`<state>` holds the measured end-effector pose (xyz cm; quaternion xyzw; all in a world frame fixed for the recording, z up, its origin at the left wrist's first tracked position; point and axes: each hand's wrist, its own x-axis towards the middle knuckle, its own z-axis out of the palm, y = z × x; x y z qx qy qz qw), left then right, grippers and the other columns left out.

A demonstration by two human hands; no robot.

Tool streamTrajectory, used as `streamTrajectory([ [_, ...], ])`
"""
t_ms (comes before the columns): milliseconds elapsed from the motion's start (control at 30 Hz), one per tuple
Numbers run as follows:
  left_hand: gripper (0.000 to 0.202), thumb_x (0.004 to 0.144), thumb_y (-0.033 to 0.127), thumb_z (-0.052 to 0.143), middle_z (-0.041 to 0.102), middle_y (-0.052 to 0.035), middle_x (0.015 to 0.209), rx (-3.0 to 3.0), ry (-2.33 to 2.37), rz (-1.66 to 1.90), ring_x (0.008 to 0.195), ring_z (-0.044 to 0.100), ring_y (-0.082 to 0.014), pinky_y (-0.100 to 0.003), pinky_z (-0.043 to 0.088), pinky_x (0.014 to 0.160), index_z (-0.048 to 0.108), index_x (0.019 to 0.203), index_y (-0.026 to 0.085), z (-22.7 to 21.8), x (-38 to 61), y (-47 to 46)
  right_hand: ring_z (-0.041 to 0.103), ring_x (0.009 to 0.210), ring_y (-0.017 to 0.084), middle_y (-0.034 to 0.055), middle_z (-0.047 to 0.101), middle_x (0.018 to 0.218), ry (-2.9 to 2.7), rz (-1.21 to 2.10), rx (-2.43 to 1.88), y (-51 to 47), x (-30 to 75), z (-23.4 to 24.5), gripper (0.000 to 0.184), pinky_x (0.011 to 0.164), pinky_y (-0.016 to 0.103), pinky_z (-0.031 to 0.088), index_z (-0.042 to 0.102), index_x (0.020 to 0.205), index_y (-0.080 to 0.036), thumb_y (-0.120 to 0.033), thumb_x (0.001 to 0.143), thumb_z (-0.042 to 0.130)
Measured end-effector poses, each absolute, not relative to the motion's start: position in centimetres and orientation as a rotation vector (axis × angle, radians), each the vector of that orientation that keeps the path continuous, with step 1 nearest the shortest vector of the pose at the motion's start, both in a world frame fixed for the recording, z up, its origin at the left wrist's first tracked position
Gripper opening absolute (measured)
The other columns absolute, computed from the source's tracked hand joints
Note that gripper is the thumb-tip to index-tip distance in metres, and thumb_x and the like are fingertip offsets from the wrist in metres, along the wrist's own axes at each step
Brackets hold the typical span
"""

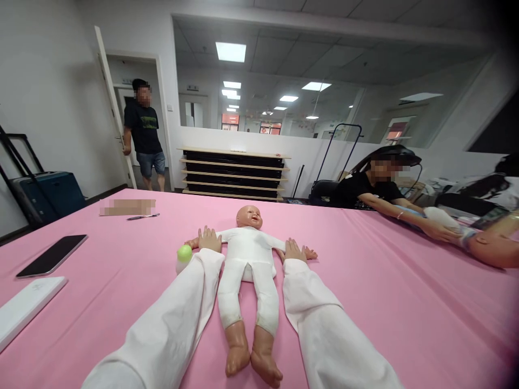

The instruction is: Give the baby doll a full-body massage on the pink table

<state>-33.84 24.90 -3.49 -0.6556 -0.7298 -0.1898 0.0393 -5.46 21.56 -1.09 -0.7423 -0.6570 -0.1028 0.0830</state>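
Observation:
A baby doll (249,248) with a white cloth body lies on its back on the pink-covered table (365,302), its head away from me and its feet toward me. My left hand (210,241) rests over the doll's outstretched arm on the left, fingers straight and spread. Over the arm on the right lies my right hand (295,250), also flat with its fingers extended. Both doll hands show just past mine. Beside my left wrist stands a small bottle with a light green cap (184,253), partly hidden by my sleeve.
On the left lie a phone (52,256), a white flat box-like device (30,305), a pen (143,217) and a blurred brown piece (127,207). A person (375,183) at right handles another doll (492,247). Another person (142,127) stands at the door.

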Motion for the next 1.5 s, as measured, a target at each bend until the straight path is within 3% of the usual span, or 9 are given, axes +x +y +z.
streamTrajectory([
  [167, 0.052, 0.086, 0.030, 0.033, 0.026, -0.0115, 0.143, -2.228, -2.154, -0.729, 0.134, 0.015, -0.0231, -0.050, 0.011, 0.107, 0.030, 0.135, 0.012, -0.9, -33.0, 22.0, 0.021, 0.130, 0.025, 0.0137, 0.023, 0.141, -2.082, -0.179, -2.091, 20.5, -5.0, -1.3, 0.047, 0.103, 0.051, 0.022, 0.034, 0.134, -0.014, -0.031, 0.090, 0.038],
  [367, 0.062, 0.086, 0.045, 0.036, 0.019, -0.0050, 0.145, -3.057, -1.360, -0.888, 0.135, 0.012, -0.0210, -0.046, 0.010, 0.109, 0.020, 0.140, 0.020, -1.1, -31.6, 13.6, 0.007, 0.134, 0.024, 0.0126, 0.009, 0.144, -2.395, -0.018, -1.174, 16.4, -7.4, -3.0, 0.066, 0.106, 0.050, 0.017, 0.014, 0.142, -0.012, -0.052, 0.090, 0.023],
  [767, 0.054, 0.080, 0.018, 0.035, 0.022, -0.0010, 0.144, -3.026, -1.488, -0.732, 0.134, 0.017, -0.0181, -0.048, 0.013, 0.109, 0.034, 0.134, 0.021, -2.4, -30.9, 10.8, 0.005, 0.133, 0.025, 0.0093, 0.011, 0.144, -2.455, 0.270, -0.869, 5.6, -9.4, -6.3, 0.059, 0.106, 0.047, 0.017, 0.025, 0.140, -0.017, -0.050, 0.091, 0.027],
  [900, 0.057, 0.079, 0.018, 0.036, 0.020, -0.0005, 0.145, -3.042, -1.479, -0.719, 0.134, 0.015, -0.0182, -0.047, 0.012, 0.109, 0.032, 0.135, 0.021, -2.6, -31.0, 10.8, 0.025, 0.128, 0.026, 0.0101, 0.040, 0.132, -2.498, 0.689, -0.741, 3.1, -8.4, -3.2, 0.049, 0.106, 0.049, 0.015, 0.051, 0.124, -0.024, -0.053, 0.087, 0.039],
  [1033, 0.056, 0.080, 0.019, 0.035, 0.019, -0.0010, 0.145, -3.038, -1.480, -0.717, 0.134, 0.015, -0.0190, -0.048, 0.011, 0.109, 0.031, 0.136, 0.021, -2.8, -30.9, 10.9, 0.063, 0.087, 0.022, 0.0093, 0.067, 0.084, -2.197, 1.116, -0.776, 7.2, -9.1, -0.3, 0.048, 0.097, 0.045, 0.037, 0.064, 0.107, -0.018, -0.053, 0.088, 0.037],
  [1100, 0.056, 0.079, 0.018, 0.036, 0.019, -0.0011, 0.145, -3.037, -1.480, -0.726, 0.134, 0.015, -0.0192, -0.048, 0.011, 0.109, 0.032, 0.135, 0.021, -2.9, -30.9, 10.9, 0.060, 0.097, 0.023, 0.0120, 0.063, 0.101, -2.021, 0.922, -0.896, 10.3, -10.3, 0.2, 0.050, 0.095, 0.043, 0.040, 0.060, 0.112, -0.016, -0.054, 0.086, 0.040],
  [1200, 0.060, 0.076, 0.014, 0.037, 0.021, -0.0014, 0.145, -3.027, -1.489, -0.743, 0.134, 0.016, -0.0186, -0.047, 0.013, 0.109, 0.032, 0.135, 0.021, -3.0, -30.8, 10.9, 0.032, 0.126, 0.025, 0.0126, 0.034, 0.136, -2.093, 0.514, -1.033, 13.9, -12.3, -0.4, 0.051, 0.105, 0.048, 0.023, 0.048, 0.126, -0.017, -0.048, 0.085, 0.041],
  [1300, 0.058, 0.076, 0.014, 0.037, 0.024, -0.0032, 0.144, -3.009, -1.510, -0.745, 0.133, 0.018, -0.0184, -0.047, 0.015, 0.109, 0.035, 0.134, 0.018, -2.9, -30.8, 11.0, 0.016, 0.132, 0.024, 0.0122, 0.021, 0.141, -2.387, 0.262, -1.173, 14.8, -13.2, -2.0, 0.053, 0.105, 0.054, 0.011, 0.037, 0.134, -0.015, -0.038, 0.086, 0.039],
  [1500, 0.057, 0.076, 0.015, 0.037, 0.025, -0.0017, 0.143, -3.010, -1.468, -0.769, 0.133, 0.020, -0.0173, -0.045, 0.015, 0.109, 0.036, 0.133, 0.019, -2.7, -30.9, 10.7, 0.005, 0.133, 0.026, 0.0101, 0.009, 0.144, -2.570, 0.172, -1.045, 10.1, -11.1, -4.8, 0.059, 0.104, 0.055, 0.012, 0.023, 0.140, -0.018, -0.046, 0.088, 0.033],
])
